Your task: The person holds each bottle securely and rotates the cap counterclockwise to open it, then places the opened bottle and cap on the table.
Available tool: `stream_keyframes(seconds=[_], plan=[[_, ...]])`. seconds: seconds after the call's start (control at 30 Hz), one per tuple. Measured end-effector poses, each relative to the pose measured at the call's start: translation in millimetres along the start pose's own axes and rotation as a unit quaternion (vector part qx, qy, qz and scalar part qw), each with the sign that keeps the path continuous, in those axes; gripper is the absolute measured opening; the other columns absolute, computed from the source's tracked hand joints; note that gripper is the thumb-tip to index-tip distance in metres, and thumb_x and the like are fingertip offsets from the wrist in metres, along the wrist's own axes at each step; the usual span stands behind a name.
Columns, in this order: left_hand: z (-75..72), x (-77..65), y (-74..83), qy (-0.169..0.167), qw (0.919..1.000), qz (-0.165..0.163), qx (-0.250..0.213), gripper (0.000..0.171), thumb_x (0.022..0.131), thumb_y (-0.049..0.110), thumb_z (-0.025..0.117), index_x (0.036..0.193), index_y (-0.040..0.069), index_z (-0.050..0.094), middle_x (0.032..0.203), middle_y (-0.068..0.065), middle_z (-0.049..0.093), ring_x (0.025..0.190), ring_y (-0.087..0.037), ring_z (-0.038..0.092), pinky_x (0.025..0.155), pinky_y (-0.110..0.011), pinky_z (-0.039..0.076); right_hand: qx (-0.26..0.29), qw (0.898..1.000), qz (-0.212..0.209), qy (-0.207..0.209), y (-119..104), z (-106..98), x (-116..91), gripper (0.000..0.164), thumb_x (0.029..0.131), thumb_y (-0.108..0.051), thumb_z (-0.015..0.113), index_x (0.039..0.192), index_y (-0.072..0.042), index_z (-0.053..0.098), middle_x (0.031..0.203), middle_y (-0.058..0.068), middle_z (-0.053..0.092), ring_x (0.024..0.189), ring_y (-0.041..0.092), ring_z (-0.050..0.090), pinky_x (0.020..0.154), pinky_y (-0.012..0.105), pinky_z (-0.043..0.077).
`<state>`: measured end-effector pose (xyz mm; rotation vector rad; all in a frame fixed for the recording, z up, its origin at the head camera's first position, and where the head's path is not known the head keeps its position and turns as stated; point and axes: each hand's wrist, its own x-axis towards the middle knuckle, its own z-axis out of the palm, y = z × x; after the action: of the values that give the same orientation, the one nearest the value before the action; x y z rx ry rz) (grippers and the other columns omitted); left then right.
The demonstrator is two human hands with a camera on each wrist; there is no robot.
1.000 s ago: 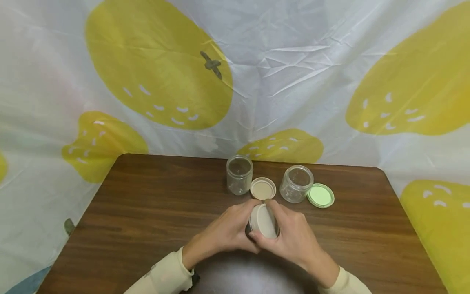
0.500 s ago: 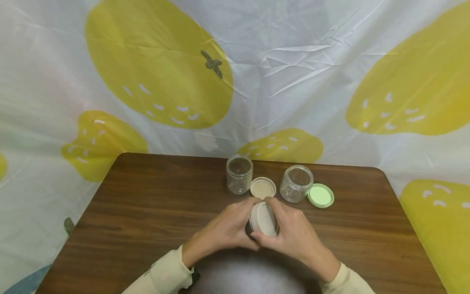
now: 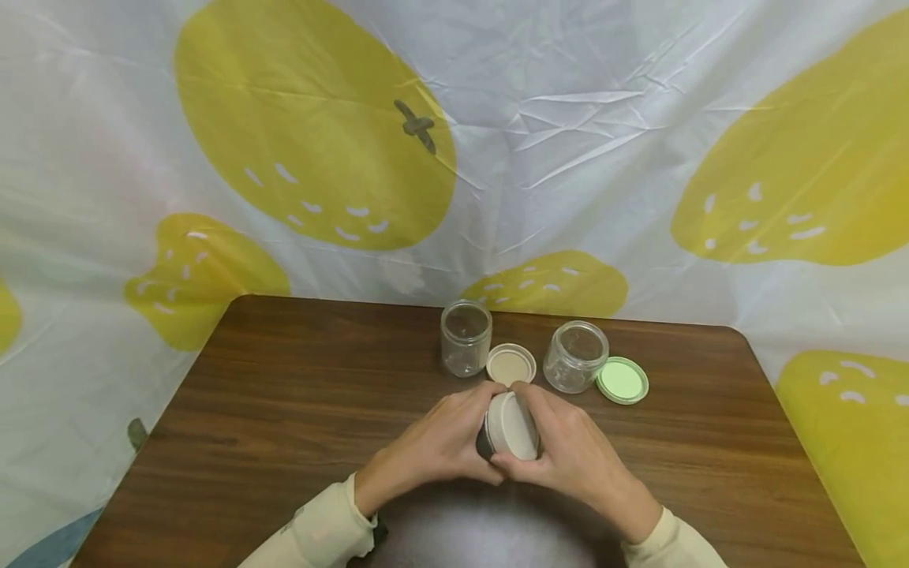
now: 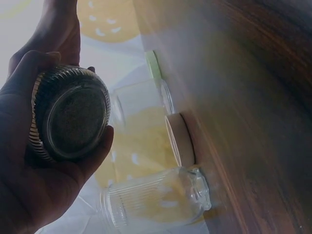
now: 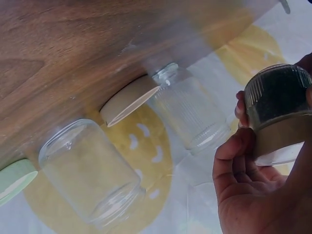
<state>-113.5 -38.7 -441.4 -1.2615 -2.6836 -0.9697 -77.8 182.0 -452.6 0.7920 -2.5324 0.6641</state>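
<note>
A ribbed glass jar [image 4: 75, 122] with dark contents is held tilted above the table. Its cream lid [image 3: 513, 426] is on the jar and faces right in the head view. My left hand [image 3: 443, 442] holds the jar's body, fingers curled round it. On the other side, my right hand [image 3: 571, 446] grips the lid by its rim, thumb at the near edge and fingers at the far edge. From the right wrist view, the dark jar body [image 5: 278, 92] sits above the lid [image 5: 278, 135]. The jar's bottom faces the left wrist camera.
Beyond the hands, an uncapped tall clear jar [image 3: 465, 339] stands beside an upturned beige lid [image 3: 511, 365]. To their right are a shorter clear jar [image 3: 575, 356] and a green lid [image 3: 622, 380]. A fruit-print cloth [image 3: 568, 158] hangs behind the brown table [image 3: 298, 379].
Both hands keep their hold on the jar and its lid. The right thumb has shifted slightly along the lid's near edge, and the head view has moved a little.
</note>
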Motion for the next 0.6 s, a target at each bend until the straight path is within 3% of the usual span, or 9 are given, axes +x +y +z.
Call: stream_keyframes(seconds=[0.4, 0.5, 0.6], plan=[[-0.6, -0.4, 0.5, -0.003, 0.9999, -0.015, 0.002, 0.096, 0.060, 0.032, 0.097, 0.142, 0.010, 0.052, 0.118, -0.002, 0.071, 0.103, -0.013, 0.068, 0.090, -0.030, 0.059, -0.011, 1.000, -0.022, -0.019, 2.7, 0.7, -0.8, 0.086, 0.088, -0.065, 0.073, 0.152, -0.012, 0.050, 0.128, 0.001, 0.068, 0.098, 0.011, 0.066, 0.077, 0.032, 0.058], [-0.7, -0.3, 0.6, -0.004, 0.9998, -0.019, -0.004, 0.097, 0.061, 0.032, 0.097, 0.143, 0.010, 0.051, 0.119, -0.002, 0.071, 0.103, -0.013, 0.068, 0.091, -0.029, 0.059, -0.016, 0.999, -0.024, -0.018, 4.1, 1.6, -1.2, 0.086, 0.094, -0.073, 0.059, 0.154, -0.012, 0.048, 0.126, 0.001, 0.068, 0.095, 0.011, 0.065, 0.076, 0.034, 0.057], [-1.2, -1.7, 1.0, 0.000, 0.9998, -0.020, 0.001, 0.093, 0.063, 0.033, 0.095, 0.142, 0.009, 0.052, 0.118, -0.002, 0.070, 0.102, -0.013, 0.067, 0.090, -0.028, 0.058, -0.016, 0.999, -0.032, -0.001, 3.8, 3.8, -2.2, 0.091, 0.099, -0.082, 0.032, 0.155, -0.012, 0.048, 0.122, 0.002, 0.069, 0.093, 0.013, 0.066, 0.073, 0.036, 0.057]])
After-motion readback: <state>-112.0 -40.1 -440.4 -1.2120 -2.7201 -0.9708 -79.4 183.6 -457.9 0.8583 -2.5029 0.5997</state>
